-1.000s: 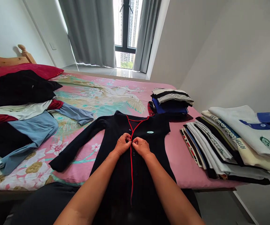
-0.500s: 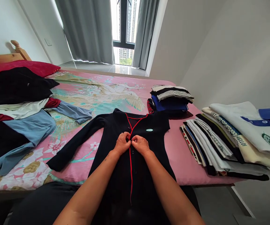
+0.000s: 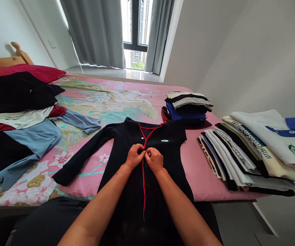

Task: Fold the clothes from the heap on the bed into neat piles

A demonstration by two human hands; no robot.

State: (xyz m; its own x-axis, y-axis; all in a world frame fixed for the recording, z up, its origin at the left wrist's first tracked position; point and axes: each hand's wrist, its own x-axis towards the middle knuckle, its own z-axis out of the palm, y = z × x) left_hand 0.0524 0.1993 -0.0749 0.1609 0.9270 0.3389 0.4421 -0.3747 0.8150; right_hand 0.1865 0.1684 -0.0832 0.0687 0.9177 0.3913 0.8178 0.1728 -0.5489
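A dark cardigan (image 3: pixel 126 140) with red trim down its front lies spread on the bed, its front edge hanging toward me. One sleeve stretches out to the left. The other sleeve is out of sight. My left hand (image 3: pixel 135 155) pinches the red-edged front placket from the left. Right beside it, my right hand (image 3: pixel 154 159) pinches the same spot from the right, the fingertips of both almost meeting. Whatever small part is between the fingers is hidden. A button (image 3: pixel 142 138) shows above the hands, and an oval badge (image 3: pixel 164 140) sits on the chest.
Loose clothes (image 3: pixel 31 136) lie heaped on the left of the bed (image 3: pixel 106 102), by a red pillow (image 3: pixel 42 73). On the right are a tall stack of folded shirts (image 3: pixel 239 153) and a smaller folded pile (image 3: pixel 189 106) behind it. Curtains (image 3: pixel 96 34) flank a window.
My fingers have shifted slightly on the placket, the right hand's fingers curling in more. The button above the hands now shows more clearly. The view has moved very slightly.
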